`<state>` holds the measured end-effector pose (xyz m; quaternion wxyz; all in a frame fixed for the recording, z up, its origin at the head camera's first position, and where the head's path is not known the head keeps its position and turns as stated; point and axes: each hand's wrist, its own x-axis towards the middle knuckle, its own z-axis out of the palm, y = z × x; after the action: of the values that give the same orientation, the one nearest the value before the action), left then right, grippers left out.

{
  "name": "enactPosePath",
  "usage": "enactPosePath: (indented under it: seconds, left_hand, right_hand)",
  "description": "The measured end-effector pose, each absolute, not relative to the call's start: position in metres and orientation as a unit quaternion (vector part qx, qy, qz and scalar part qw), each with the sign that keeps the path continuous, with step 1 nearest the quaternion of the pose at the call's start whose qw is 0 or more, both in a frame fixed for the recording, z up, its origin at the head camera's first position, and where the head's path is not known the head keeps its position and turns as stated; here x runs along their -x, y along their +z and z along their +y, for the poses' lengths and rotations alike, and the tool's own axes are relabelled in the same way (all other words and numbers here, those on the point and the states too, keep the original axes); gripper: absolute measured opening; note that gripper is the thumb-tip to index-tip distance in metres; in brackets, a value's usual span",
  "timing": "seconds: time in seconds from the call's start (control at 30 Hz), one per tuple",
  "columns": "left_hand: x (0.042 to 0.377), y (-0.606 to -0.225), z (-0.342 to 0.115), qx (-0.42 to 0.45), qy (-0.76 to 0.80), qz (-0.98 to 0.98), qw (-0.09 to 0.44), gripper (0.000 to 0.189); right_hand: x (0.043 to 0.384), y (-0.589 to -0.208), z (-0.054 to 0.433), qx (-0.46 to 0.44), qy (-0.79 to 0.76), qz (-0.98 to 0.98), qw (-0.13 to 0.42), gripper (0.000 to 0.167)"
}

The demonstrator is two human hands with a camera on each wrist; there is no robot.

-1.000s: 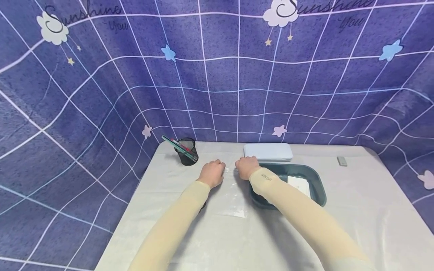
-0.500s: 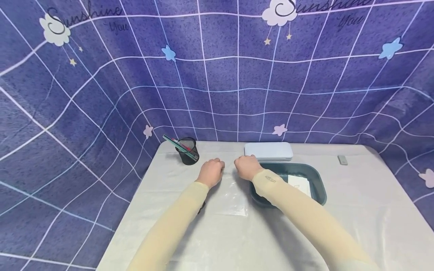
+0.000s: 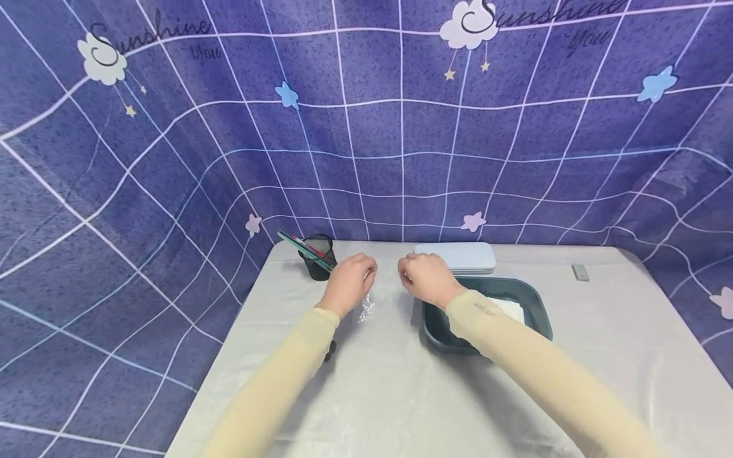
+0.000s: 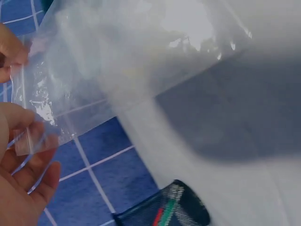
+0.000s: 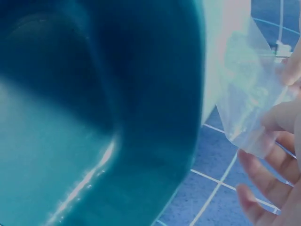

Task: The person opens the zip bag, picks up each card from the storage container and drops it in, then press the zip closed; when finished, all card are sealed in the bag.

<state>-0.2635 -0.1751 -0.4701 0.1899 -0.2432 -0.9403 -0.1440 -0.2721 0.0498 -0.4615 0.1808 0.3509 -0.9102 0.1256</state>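
A clear plastic zip bag (image 4: 94, 70) is stretched between both hands above the table. In the left wrist view, my left hand (image 3: 350, 283) pinches one end of its zip edge between thumb and fingers. My right hand (image 3: 426, 278) pinches the other end of that edge, and the right wrist view shows thumb and forefinger on the film (image 5: 244, 99). Hardly any of the bag shows in the head view, only a shiny crumple (image 3: 366, 310) below the left hand. No contents show through the film.
A dark green tray (image 3: 541, 318) with white paper (image 3: 508, 310) in it stands beneath the right wrist. Behind it lies a white case (image 3: 455, 256). A black mesh pen cup (image 3: 318, 272) is left of the left hand. A small grey block (image 3: 580, 272) lies far right; a small black object (image 3: 330, 351) shows beside the left forearm.
Both hands have risen from the table, lifting the bag, which lay flat on the table before. Fingers that pointed down and away now show more from the side.
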Motion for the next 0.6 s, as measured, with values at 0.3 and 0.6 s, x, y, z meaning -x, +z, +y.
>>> enactPosePath:
  seconds: [0.3, 0.6]
  left_hand:
    - [0.249, -0.443, -0.173, 0.264, -0.194, -0.911, 0.251, 0.005]
    - [0.234, -0.423, -0.165, 0.291, -0.206, -0.880, 0.313, 0.007]
  right_hand:
    - [0.258, -0.437, 0.059, -0.353, 0.173, -0.883, 0.258, 0.004]
    - [0.241, -0.423, 0.068, -0.364, 0.189, -0.846, 0.341, 0.006]
